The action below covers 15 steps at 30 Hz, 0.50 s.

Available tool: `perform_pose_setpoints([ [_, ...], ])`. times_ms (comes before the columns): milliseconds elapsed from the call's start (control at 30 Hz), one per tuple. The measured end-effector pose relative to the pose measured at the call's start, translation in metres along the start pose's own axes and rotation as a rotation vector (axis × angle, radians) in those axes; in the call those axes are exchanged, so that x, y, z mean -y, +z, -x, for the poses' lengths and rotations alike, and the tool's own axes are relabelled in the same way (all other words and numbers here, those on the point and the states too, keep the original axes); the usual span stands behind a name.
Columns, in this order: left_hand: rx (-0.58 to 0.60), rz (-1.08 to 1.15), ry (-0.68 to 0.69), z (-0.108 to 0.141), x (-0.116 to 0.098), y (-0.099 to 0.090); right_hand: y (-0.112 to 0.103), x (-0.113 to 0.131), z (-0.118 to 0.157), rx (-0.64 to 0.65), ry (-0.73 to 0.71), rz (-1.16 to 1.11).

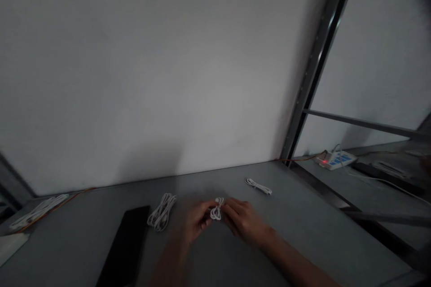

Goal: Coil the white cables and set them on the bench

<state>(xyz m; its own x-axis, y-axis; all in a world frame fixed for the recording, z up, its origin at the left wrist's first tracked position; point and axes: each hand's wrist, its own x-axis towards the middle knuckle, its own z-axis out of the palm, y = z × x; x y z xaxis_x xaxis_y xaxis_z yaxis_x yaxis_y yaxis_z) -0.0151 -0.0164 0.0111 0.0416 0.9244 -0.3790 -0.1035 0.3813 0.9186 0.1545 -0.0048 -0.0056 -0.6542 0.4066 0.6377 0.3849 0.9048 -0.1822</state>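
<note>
A looped white cable [217, 209] is being clamped from both sides between the left hand [198, 220] and right hand [243, 220], while two coiled cables [161, 212] are lying nearby on the grey table [303, 224].

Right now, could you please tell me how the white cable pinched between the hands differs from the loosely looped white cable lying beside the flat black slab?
The held white cable sits between the left hand and right hand, whereas the looped white cable lies on the grey table. The held one forms a small, tight figure-eight; the lying one a longer, looser bundle. Both are thin, white and looped.
</note>
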Motion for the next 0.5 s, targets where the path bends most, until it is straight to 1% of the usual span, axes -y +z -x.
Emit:
perform_pose_setpoints([
  [33,0.006,-0.013,0.016,0.000,0.000,0.000,0.000,0.000,0.000,-0.012,0.028,-0.003],
  [67,0.011,-0.033,0.039,0.001,-0.001,0.000,0.002,-0.001,0.000,-0.031,0.094,-0.038],
  [100,0.009,-0.059,0.069,0.001,0.000,0.001,0.005,-0.002,-0.001,-0.052,0.196,-0.104],
  [133,0.008,-0.094,0.106,0.000,0.000,0.001,0.008,-0.004,-0.002,-0.071,0.318,-0.201],
  [200,0.027,-0.177,0.201,-0.003,0.003,0.001,0.014,-0.009,-0.003,-0.077,0.568,-0.466],
  [233,0.050,-0.219,0.260,-0.005,0.005,0.001,0.017,-0.012,-0.004,-0.054,0.665,-0.605],
  [267,0.073,-0.258,0.320,-0.007,0.008,0.000,0.019,-0.014,-0.004,-0.014,0.731,-0.728],
  [333,0.078,-0.314,0.425,-0.010,0.012,0.000,0.020,-0.019,-0.004,0.065,0.797,-0.888],
  [367,0.068,-0.339,0.453,-0.011,0.013,0.000,0.020,-0.020,-0.003,0.096,0.813,-0.914],
  [433,0.049,-0.379,0.467,-0.012,0.014,0.001,0.018,-0.019,-0.002,0.105,0.799,-0.852],
  [467,0.039,-0.386,0.458,-0.011,0.013,0.001,0.017,-0.017,-0.002,0.087,0.754,-0.770],
  [500,0.028,-0.381,0.436,-0.010,0.011,0.002,0.015,-0.015,-0.001,0.065,0.680,-0.665],
])
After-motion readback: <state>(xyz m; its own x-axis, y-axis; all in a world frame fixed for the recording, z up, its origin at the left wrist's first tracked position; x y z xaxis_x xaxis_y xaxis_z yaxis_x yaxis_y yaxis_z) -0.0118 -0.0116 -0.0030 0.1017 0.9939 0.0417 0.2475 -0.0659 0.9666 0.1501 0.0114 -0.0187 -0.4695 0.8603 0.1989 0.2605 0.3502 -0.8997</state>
